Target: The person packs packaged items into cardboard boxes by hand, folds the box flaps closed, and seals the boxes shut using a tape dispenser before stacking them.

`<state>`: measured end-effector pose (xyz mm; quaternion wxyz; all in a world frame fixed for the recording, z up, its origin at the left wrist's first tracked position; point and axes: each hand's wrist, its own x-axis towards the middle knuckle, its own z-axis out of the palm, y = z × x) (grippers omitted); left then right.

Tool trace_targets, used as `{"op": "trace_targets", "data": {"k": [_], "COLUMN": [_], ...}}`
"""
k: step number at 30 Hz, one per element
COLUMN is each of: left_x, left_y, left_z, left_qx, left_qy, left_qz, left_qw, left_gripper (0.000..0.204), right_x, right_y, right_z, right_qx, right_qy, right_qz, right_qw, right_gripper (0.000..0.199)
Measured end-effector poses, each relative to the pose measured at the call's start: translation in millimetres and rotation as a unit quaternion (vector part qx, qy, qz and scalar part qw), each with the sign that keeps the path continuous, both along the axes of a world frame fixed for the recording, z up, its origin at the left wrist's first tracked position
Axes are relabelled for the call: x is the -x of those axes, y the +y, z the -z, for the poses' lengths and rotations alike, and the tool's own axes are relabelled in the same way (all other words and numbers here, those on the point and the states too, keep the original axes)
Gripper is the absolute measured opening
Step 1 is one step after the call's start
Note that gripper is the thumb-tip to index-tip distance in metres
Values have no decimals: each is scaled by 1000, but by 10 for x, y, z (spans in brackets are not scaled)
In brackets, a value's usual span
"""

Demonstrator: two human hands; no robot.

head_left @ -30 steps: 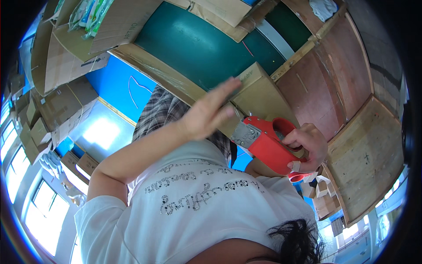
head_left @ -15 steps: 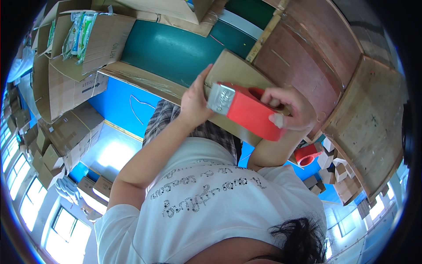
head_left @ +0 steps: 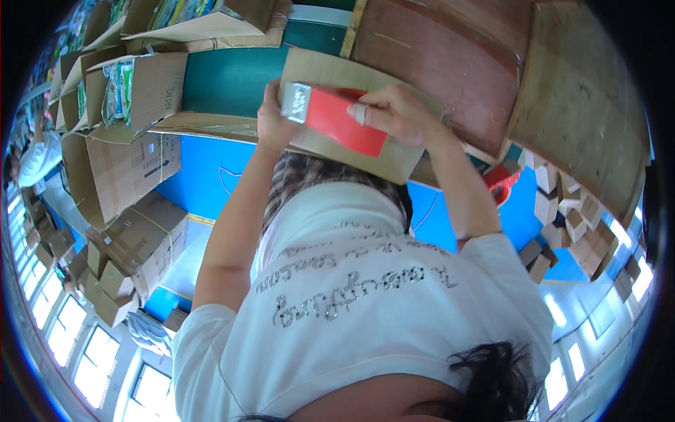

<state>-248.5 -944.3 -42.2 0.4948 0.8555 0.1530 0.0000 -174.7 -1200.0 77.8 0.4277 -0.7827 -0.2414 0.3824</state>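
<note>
My right hand (head_left: 395,111) grips the handle of a red tape dispenser (head_left: 330,119), whose metal head points left and lies against a brown cardboard box (head_left: 394,160). My left hand (head_left: 271,121) presses on the left end of that box, right beside the dispenser's head. Both arms reach from my white T-shirt toward the box. The box lies across my checked lap, above a blue floor.
Open cartons with green packets (head_left: 133,88) and stacked closed cartons (head_left: 133,243) stand on the left. Wooden boards (head_left: 450,63) lie beyond the box. Small boxes (head_left: 569,218) and a red object (head_left: 500,181) sit on the right. Another person (head_left: 35,158) is at the far left.
The red tape dispenser has travelled leftward across the box in my right hand. My left hand has shifted from flat on the box to its left end by the dispenser's head.
</note>
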Motion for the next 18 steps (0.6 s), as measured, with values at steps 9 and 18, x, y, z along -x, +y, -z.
{"op": "trace_targets", "data": {"k": [9, 18], "left_x": [98, -901], "left_y": [70, -757], "left_z": [-59, -1121], "left_qx": [-10, -131], "left_qy": [-6, -156], "left_qz": [93, 464], "left_qw": [996, 862], "left_gripper": [77, 60], "right_x": [743, 867], "right_y": [-1216, -1272], "right_z": [-452, -281], "right_qx": [8, -26], "right_qy": [20, -143], "right_qz": [178, 109], "right_qw": [984, 983], "right_gripper": [37, 48]}}
